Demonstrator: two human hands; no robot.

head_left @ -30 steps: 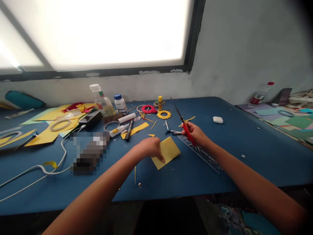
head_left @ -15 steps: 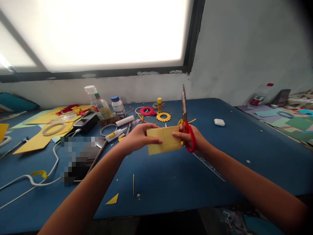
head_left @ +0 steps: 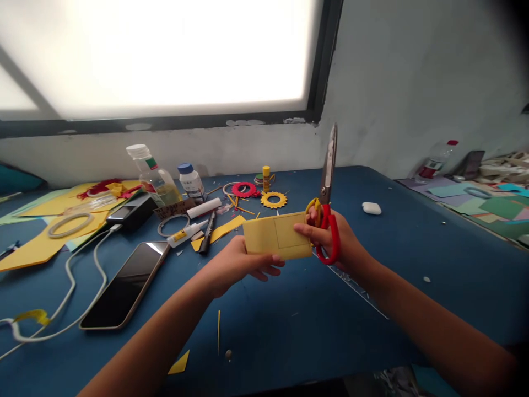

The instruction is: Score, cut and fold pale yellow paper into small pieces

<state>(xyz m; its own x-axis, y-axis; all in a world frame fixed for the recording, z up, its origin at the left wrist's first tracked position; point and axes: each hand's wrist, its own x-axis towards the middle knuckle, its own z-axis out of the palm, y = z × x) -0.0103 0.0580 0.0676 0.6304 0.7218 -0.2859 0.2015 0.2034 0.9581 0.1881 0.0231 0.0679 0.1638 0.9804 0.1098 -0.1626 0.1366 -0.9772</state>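
Note:
A yellow piece of paper (head_left: 260, 236) with a pencilled rectangle on its right part is held up between both hands above the table. My left hand (head_left: 243, 262) grips its lower left edge, thumb in front and fingers behind. At the right end, my right hand (head_left: 339, 237) pinches the same paper with its thumb. That hand also carries scissors (head_left: 329, 176) with red and yellow handles, the blades together and pointing up. Part of the right fingers is hidden behind the handles. Under the right wrist lies a clear ruler (head_left: 359, 292).
A phone (head_left: 124, 286) and white cable (head_left: 70, 275) lie left on the blue table (head_left: 289, 342). Behind are a glue tube (head_left: 185, 234), black marker (head_left: 207, 234), bottles, a glue stick (head_left: 266, 177), and red (head_left: 244, 189) and yellow toothed rings (head_left: 273, 199). A white case (head_left: 371, 208) sits right.
My left hand has shifted down along the paper, its fingers now showing below the edge. The scissors lean further right. The whole view has shifted slightly.

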